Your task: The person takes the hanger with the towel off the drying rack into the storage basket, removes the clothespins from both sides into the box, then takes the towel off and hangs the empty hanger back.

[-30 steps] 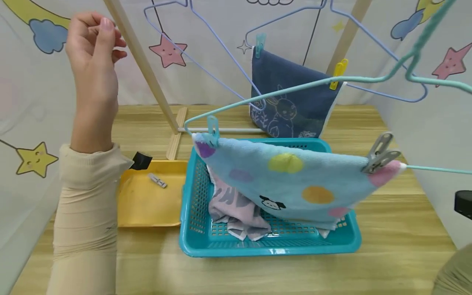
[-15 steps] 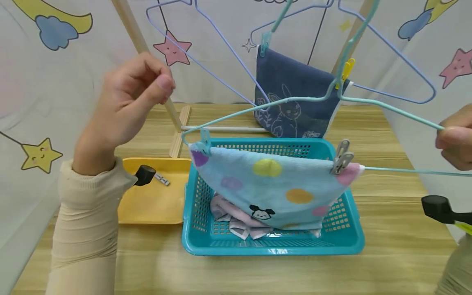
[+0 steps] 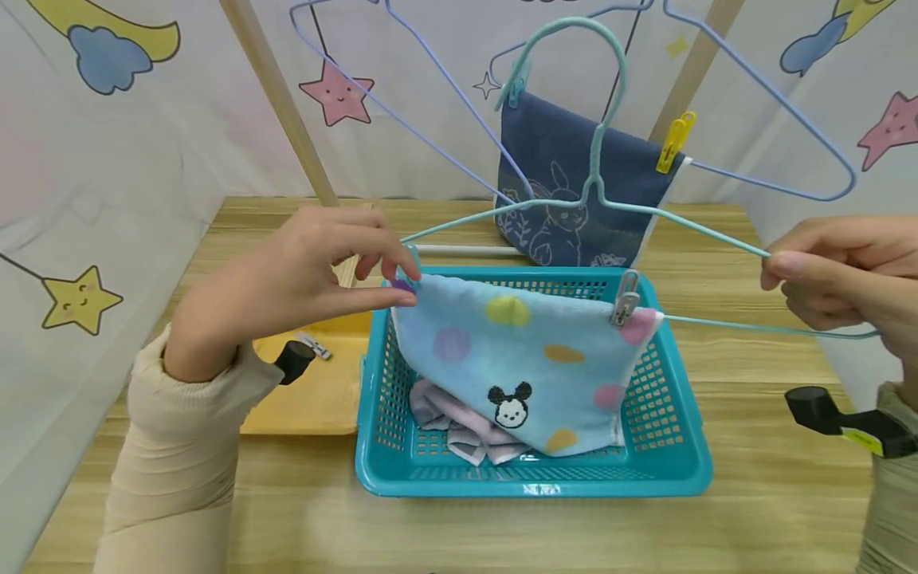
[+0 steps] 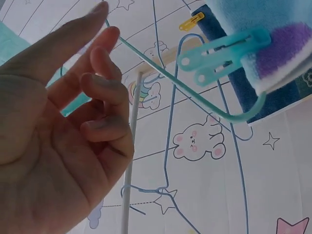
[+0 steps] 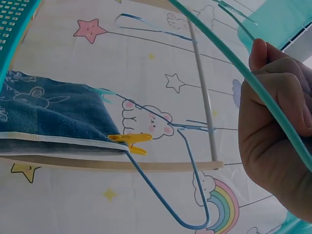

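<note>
My right hand (image 3: 853, 271) grips the right arm of a mint-green hanger (image 3: 688, 223), thumb and fingers around the wire. From its lower bar hangs a light blue towel (image 3: 473, 351) with colored dots and a cartoon face. A grey clothespin (image 3: 626, 299) holds the towel's right corner, and a teal clothespin (image 4: 224, 56) its left corner. My left hand (image 3: 315, 263) reaches to that left corner, thumb and fingers parted around the teal clothespin in the head view. The left wrist view shows a gap between those fingers and the clothespin.
Below the towel stands a teal basket (image 3: 531, 488) with a pink-grey cloth (image 3: 466, 422) inside. Left of it lies a yellow tray (image 3: 308, 406) with a clothespin (image 3: 314, 345). Behind, a navy towel (image 3: 574, 159) hangs clipped on a blue hanger (image 3: 810, 127) near wooden rack posts (image 3: 280, 96).
My left hand has come down and right from the upper left to the towel's left corner. The hanger has shifted left and lower, bringing its hook and my right hand into view.
</note>
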A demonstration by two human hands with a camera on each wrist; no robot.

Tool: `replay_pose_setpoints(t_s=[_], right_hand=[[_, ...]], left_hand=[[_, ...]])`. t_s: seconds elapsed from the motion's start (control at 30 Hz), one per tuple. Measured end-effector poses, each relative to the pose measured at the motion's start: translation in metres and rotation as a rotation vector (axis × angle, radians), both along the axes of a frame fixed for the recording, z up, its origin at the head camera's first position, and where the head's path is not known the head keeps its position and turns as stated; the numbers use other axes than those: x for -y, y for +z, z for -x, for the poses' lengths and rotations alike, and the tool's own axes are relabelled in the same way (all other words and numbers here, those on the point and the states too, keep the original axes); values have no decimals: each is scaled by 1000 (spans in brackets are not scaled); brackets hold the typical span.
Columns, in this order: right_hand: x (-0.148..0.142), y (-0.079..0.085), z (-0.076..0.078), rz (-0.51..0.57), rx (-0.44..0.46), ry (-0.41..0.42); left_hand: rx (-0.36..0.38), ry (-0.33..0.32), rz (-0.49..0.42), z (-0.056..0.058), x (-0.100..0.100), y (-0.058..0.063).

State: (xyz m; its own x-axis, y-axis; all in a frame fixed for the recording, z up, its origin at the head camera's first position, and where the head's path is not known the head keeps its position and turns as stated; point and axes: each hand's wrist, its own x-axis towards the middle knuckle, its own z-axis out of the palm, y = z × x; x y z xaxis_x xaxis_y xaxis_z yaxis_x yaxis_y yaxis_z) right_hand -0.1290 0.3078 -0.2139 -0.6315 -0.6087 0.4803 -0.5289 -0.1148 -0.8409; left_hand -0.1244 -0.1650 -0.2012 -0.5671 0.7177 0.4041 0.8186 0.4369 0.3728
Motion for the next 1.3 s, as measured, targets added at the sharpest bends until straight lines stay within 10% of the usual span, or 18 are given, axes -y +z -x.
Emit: replay_pose_setpoints(t_s=[0.23,0.6,0.87,1.3], right_hand=[[4,-3,-2,-61,-31,-76],[3,-7,-5,-65,42,-160],[1,-9,-8,-132,58,-263],[1,-13,-5,-66,67,-208]], left_hand=[[-37,206,246,-5,-12,-12],[-301,405,436,-5,-29,-30],[-250,377,411,-5,-30,-33],[-122,268,378,2,-30,-35]])
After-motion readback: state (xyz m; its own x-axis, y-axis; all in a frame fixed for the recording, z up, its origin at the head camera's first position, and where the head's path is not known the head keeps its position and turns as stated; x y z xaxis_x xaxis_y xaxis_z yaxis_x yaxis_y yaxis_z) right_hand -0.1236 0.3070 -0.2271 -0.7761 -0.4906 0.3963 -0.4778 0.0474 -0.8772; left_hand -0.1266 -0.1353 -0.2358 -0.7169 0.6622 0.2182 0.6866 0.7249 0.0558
